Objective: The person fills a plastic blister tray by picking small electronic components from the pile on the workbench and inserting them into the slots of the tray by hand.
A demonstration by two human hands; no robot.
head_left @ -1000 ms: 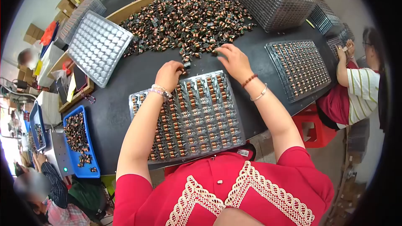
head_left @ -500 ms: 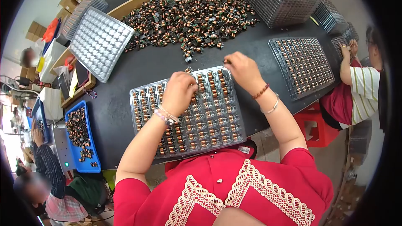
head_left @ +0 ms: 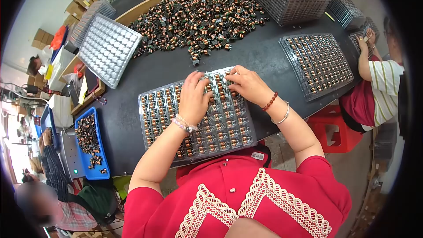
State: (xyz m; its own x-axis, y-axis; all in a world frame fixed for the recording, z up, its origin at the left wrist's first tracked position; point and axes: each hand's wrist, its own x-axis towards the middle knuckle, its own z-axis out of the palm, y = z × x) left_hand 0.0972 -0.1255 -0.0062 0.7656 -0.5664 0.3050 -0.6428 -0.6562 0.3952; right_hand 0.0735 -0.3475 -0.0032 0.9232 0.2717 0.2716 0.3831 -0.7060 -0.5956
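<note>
Both hands are down at the far edge of the plastic tray (head_left: pixel 198 123), left hand (head_left: pixel 194 99) and right hand (head_left: pixel 250 86) with fingers curled over its copper-coloured coils (head_left: pixel 222 136). Can't really tell if either's gripping one, fingers hide it. Big coil pile (head_left: pixel 198 17) just beyond, blue bin (head_left: pixel 102 161) off left.

Bright, even indoor light, with the window (head_left: pixel 18 161) at the left blown out to white. Glare flecks the clear plastic tray (head_left: pixel 207 147). Fisheye distortion bends the edges into black corners; the center looks fairly sharp.
</note>
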